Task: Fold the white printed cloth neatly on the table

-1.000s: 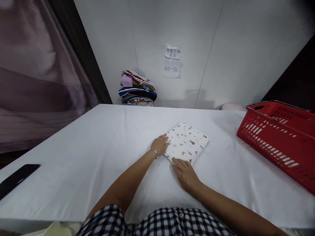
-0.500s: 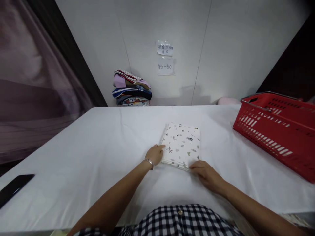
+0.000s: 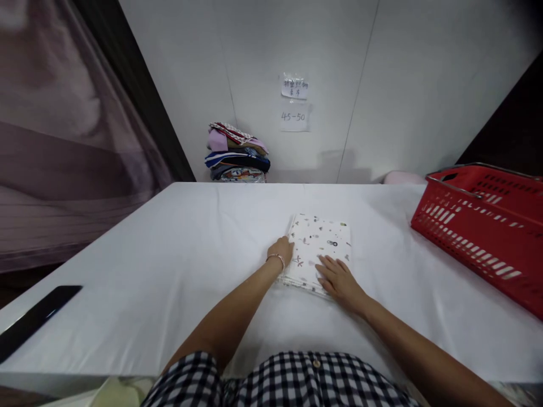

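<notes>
A folded white cloth with small printed figures (image 3: 322,240) lies square on the white table (image 3: 169,265), a little right of centre. My left hand (image 3: 281,252), with a bracelet at the wrist, rests against the cloth's left edge with its fingers curled. My right hand (image 3: 337,277) lies flat on the near right part of the cloth, fingers stretched out and spread. Neither hand lifts anything.
A red plastic basket (image 3: 483,237) stands at the right edge of the table. A stack of folded clothes (image 3: 236,154) sits against the back wall under two paper notes (image 3: 294,103). A dark flat object (image 3: 36,319) lies at the near left edge.
The cloth has turned from a diagonal lie to square with the table. My right hand has moved from the near edge up onto the cloth's top and flattened.
</notes>
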Tool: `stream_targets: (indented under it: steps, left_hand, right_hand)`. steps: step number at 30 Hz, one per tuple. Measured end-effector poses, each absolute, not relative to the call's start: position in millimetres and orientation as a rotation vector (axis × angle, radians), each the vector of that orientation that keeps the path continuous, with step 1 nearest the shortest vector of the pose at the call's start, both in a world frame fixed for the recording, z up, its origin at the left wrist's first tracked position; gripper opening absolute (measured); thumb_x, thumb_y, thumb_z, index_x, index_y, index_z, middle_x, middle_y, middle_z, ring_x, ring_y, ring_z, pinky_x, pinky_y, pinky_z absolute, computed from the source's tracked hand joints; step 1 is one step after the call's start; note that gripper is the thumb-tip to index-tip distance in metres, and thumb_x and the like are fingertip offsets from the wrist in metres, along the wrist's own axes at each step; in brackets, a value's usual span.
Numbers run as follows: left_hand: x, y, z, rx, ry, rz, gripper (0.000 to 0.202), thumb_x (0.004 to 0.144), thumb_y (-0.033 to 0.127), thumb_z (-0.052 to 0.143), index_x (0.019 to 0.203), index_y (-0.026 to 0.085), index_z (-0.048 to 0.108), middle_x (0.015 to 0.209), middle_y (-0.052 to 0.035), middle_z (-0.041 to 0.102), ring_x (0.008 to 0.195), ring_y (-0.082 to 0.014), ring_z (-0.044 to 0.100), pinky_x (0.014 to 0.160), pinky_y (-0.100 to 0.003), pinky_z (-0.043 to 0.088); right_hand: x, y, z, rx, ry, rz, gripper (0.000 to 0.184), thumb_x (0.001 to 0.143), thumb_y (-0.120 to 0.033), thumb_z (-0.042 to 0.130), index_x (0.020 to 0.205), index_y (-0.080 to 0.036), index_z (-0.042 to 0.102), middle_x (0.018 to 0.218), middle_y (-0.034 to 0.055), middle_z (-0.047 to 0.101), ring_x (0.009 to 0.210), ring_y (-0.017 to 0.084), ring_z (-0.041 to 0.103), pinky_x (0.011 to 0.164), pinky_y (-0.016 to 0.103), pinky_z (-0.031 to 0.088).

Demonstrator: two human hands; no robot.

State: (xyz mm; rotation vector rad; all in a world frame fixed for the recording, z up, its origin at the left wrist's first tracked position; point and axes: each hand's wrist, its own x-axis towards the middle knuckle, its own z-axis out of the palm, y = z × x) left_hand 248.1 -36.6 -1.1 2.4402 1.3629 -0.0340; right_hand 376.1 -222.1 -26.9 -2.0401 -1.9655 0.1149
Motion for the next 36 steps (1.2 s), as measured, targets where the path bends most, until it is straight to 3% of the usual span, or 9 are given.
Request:
stream_targets:
  steps: [18,25,32,36]
  left_hand:
    - [301.2,1.3,-3.3,2.294,1.466,0.205,0.04,0.085,0.046,0.043,0.108,0.015,0.052,0.121,-0.0147,0.051,0.11,-0.0247,0.053,0.087,-0.032,0.043]
    - [297.3,5.4,-11.7,2.239,1.492,0.203,0.04,0.09,0.04,0.035,0.112,0.012,0.051,0.12,-0.0164,0.052,0.11,-0.0232,0.053,0.088,-0.031,0.041]
    - [313.4,15.1,-3.2,2.214,1.485,0.193,0.056,0.082,0.056,0.041,0.112,0.009,0.053,0.124,-0.0191,0.049,0.112,-0.0281,0.051,0.089,-0.034,0.042]
    - [320.9,13.5,-3.5,2.195,1.508,0.238,0.044,0.085,0.044,0.042,0.112,0.011,0.052,0.125,-0.0173,0.049,0.114,-0.0256,0.05,0.091,-0.032,0.04]
  right_hand:
    - [369.1,-224.3,-39.0,-1.983,-1.994,-0.068,0.038,0.092,-0.03,0.035,0.125,-0.022,0.052,0.139,0.0094,0.042,0.129,0.025,0.035,0.103,0.05,0.029]
    - [370.0,-225.6,-36.6,-1.974,-2.009,-0.036,0.039,0.092,-0.031,0.035,0.126,-0.019,0.051,0.14,0.01,0.04,0.13,0.024,0.033,0.105,0.047,0.027]
    - [370.4,-224.7,-39.9,-1.965,-1.996,-0.059,0.038,0.092,-0.029,0.036,0.124,-0.021,0.052,0.14,0.009,0.041,0.13,0.024,0.033,0.104,0.048,0.027]
    - [371.1,-224.7,-40.6,-1.948,-1.985,-0.064,0.037,0.091,-0.029,0.037,0.124,-0.021,0.052,0.14,0.0091,0.04,0.13,0.025,0.034,0.104,0.049,0.029]
